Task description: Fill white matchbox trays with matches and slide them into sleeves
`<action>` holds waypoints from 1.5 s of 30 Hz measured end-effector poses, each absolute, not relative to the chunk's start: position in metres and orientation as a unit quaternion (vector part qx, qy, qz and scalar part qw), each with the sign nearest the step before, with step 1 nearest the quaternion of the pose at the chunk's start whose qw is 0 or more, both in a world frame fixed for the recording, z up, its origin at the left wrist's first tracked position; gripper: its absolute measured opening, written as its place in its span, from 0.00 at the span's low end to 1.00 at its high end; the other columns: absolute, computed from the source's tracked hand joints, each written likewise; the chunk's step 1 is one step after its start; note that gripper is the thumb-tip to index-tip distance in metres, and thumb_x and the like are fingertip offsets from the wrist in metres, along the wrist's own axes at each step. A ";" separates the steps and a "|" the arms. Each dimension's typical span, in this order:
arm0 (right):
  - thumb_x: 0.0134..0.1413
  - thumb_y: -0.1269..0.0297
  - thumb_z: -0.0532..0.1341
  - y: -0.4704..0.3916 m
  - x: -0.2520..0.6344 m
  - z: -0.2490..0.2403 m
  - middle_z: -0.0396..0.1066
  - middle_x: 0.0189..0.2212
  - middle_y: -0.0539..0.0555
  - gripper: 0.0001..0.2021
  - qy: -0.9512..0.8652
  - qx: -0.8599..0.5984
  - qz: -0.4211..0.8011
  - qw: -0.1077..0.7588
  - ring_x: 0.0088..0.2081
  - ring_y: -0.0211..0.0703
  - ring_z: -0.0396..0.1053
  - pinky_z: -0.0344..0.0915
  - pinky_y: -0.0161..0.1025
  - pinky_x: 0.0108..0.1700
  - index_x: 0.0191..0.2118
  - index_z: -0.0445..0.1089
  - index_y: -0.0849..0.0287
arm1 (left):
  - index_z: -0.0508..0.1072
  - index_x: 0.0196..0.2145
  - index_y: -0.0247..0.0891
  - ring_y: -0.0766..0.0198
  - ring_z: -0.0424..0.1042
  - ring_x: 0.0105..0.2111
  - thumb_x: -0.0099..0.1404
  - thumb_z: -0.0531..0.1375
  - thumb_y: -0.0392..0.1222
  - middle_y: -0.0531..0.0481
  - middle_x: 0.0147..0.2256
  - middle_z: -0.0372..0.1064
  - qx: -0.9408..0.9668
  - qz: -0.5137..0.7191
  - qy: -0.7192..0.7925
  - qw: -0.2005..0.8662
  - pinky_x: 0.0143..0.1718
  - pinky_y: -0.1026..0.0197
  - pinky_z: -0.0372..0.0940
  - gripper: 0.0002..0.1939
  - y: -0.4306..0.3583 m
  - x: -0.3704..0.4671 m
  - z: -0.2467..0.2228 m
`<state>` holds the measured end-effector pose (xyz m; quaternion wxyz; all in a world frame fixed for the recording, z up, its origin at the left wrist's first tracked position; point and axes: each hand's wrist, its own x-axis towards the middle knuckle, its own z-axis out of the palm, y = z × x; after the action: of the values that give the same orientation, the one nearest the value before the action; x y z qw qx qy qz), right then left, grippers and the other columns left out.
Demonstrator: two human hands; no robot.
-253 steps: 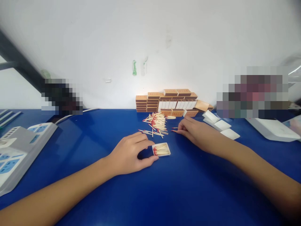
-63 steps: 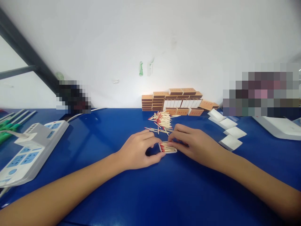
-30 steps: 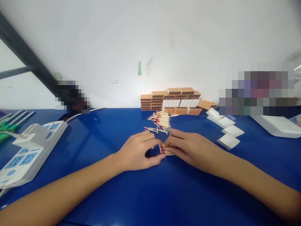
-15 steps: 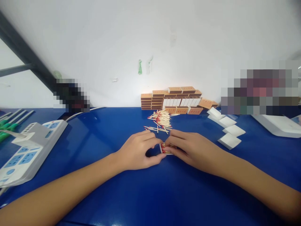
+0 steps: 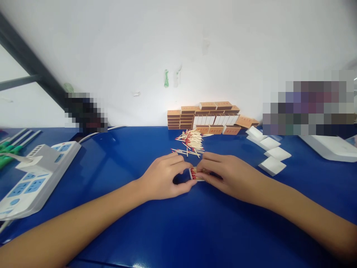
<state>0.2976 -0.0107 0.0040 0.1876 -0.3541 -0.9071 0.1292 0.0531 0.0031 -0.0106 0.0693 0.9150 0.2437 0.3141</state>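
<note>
On the blue table, a small white matchbox tray (image 5: pixel 190 174) lies between my two hands, with red-headed matches (image 5: pixel 194 173) in it. My left hand (image 5: pixel 167 175) curves round the tray's left end, its thumb at the near side and its index finger at the far side. Over the right part of the tray, my right hand (image 5: pixel 223 173) has thumb and fingers closed down on the matches, hiding much of them. Just beyond the hands is a loose heap of matches (image 5: pixel 193 140), with a few strewn at its near edge.
Stacked matchboxes (image 5: pixel 206 116) stand against the white wall. Several empty white trays (image 5: pixel 272 166) lie at the right, near a white object (image 5: pixel 329 149). On the left are a power strip (image 5: pixel 39 182) with a plugged-in cable and green-handled tools (image 5: pixel 13 149).
Both hands stay at the tray, with only a slight shift of the right fingers over the matches. The heap and the stacked boxes look the same.
</note>
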 end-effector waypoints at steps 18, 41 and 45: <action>0.66 0.61 0.62 0.035 0.309 -0.018 0.68 0.34 0.52 0.07 -0.826 -0.493 0.110 0.249 0.32 0.42 0.65 0.61 0.40 0.35 0.37 0.72 0.56 | 0.78 0.46 0.35 0.63 0.70 0.31 0.69 0.65 0.46 0.51 0.31 0.71 0.914 0.309 0.248 0.083 0.36 0.58 0.69 0.13 0.004 0.052 -0.012; 0.71 0.60 0.55 0.032 0.315 -0.018 0.70 0.41 0.57 0.08 -0.844 -0.502 0.090 0.167 0.35 0.47 0.69 0.65 0.43 0.38 0.40 0.67 0.56 | 0.78 0.46 0.35 0.63 0.70 0.31 0.69 0.65 0.47 0.51 0.30 0.71 0.916 0.307 0.246 0.083 0.36 0.57 0.69 0.13 0.004 0.052 -0.012; 0.72 0.60 0.54 0.033 0.320 -0.018 0.71 0.42 0.58 0.08 -0.847 -0.495 0.083 0.172 0.37 0.47 0.71 0.65 0.43 0.39 0.40 0.66 0.55 | 0.78 0.45 0.35 0.62 0.70 0.32 0.69 0.65 0.47 0.51 0.31 0.72 0.912 0.313 0.254 0.078 0.37 0.57 0.69 0.13 0.004 0.052 -0.013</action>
<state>0.3196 0.0325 -0.0180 0.1721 -0.4952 -0.8475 0.0835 0.0521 0.0042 -0.0126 0.0782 0.9118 0.2538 0.3133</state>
